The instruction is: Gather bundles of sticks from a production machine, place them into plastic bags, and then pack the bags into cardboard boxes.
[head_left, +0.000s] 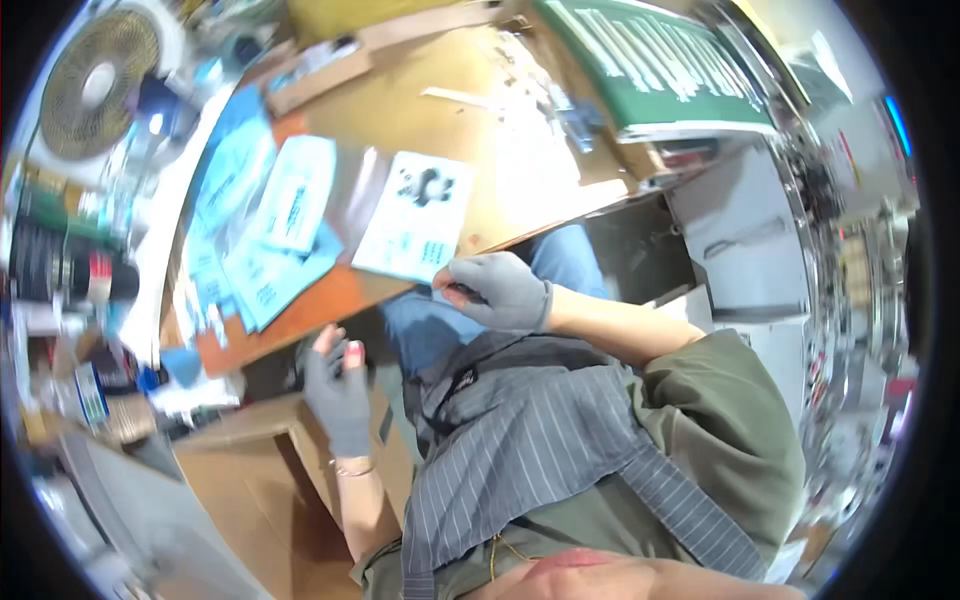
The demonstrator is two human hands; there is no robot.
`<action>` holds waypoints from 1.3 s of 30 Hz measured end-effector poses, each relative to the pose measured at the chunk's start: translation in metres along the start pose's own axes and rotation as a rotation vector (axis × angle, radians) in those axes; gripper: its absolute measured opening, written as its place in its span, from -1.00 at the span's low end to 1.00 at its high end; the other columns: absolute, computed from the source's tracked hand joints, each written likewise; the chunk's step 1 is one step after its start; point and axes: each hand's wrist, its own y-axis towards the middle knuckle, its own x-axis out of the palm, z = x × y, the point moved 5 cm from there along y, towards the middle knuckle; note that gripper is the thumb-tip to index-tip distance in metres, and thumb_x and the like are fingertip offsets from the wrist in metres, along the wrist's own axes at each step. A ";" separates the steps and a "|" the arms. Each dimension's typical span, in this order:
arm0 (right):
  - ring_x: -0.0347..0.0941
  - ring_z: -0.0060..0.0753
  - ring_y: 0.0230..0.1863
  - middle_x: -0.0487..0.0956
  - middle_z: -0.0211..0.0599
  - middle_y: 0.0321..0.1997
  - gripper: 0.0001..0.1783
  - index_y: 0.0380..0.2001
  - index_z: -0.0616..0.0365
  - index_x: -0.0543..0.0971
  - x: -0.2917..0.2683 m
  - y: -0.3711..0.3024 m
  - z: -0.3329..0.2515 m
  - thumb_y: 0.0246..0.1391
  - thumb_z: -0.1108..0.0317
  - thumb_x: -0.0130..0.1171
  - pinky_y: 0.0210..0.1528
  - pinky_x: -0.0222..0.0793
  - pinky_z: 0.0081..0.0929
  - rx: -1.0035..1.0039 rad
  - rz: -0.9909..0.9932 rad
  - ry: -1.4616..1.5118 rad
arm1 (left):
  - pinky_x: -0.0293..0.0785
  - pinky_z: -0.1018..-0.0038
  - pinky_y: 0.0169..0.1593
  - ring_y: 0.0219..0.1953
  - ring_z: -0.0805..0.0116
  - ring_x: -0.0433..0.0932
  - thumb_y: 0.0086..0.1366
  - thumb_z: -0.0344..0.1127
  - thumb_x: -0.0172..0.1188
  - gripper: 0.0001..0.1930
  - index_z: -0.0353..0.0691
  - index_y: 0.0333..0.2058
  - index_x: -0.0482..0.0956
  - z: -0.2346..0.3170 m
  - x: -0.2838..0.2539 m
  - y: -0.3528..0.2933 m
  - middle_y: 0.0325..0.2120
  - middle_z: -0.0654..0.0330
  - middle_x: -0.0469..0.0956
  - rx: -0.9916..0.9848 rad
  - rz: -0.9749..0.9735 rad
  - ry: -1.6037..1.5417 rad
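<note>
My right hand (500, 291), in a grey fingerless glove, is closed at the table's front edge, its fingertips at the lower corner of a flat white and pale-blue packet (418, 212). Dark round shapes are printed on that packet, which lies on the tabletop with shiny clear film (362, 185) beside it. My left hand (338, 395), gloved the same way, hangs off the table's edge above a cardboard box. Its thumb and fingers are apart and hold nothing. Several light-blue printed packets (295, 195) lie overlapping on the table to the left.
The wooden table (400, 90) carries a small open carton (318, 78) at the back. A green board with white strips (665, 60) stands far right. A fan (98, 95) is far left. An open cardboard box (240, 470) sits below my left hand, and grey drawers (745, 235) stand right.
</note>
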 end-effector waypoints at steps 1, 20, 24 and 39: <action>0.51 -0.09 -0.34 0.55 -0.21 -0.37 -0.83 -0.29 0.09 0.49 -0.009 -0.010 0.014 -0.02 0.37 0.09 -0.31 0.42 -0.27 0.033 0.024 -0.016 | 0.40 0.40 0.00 -0.09 0.28 0.50 0.21 -0.38 0.19 -0.62 -0.38 -0.01 0.43 0.012 0.029 0.009 -0.15 0.04 0.52 0.180 -0.050 0.172; 0.30 0.12 -0.01 0.36 0.23 0.00 -0.33 0.13 0.28 0.27 -0.190 0.006 0.341 0.11 0.00 0.03 0.08 0.23 -0.17 0.419 0.186 -0.335 | 0.08 0.15 0.25 0.19 -0.13 0.21 0.24 0.32 -0.14 -0.13 -0.56 0.07 0.27 0.070 0.400 0.261 0.08 -0.26 0.31 0.405 -0.181 0.634; 0.30 0.18 -0.04 0.44 0.22 -0.13 -0.43 0.04 0.32 0.34 -0.145 0.062 0.252 0.04 0.13 -0.03 0.02 0.25 -0.12 0.305 0.550 -0.154 | 0.00 0.15 0.29 0.25 -0.12 0.13 0.16 0.34 -0.01 -0.05 -0.53 0.15 0.17 0.070 0.422 0.260 0.15 -0.27 0.22 0.394 -0.105 0.503; 0.37 0.02 -0.08 0.47 -0.01 -0.11 -0.74 -0.25 0.17 0.54 -0.151 -0.081 0.214 -0.03 0.29 0.12 -0.01 0.29 -0.16 0.295 0.817 -0.349 | 0.16 0.18 0.20 0.14 -0.13 0.28 0.36 -0.03 -0.10 -0.46 -0.44 0.06 0.36 0.033 0.299 0.231 0.06 -0.22 0.35 0.522 -0.150 0.416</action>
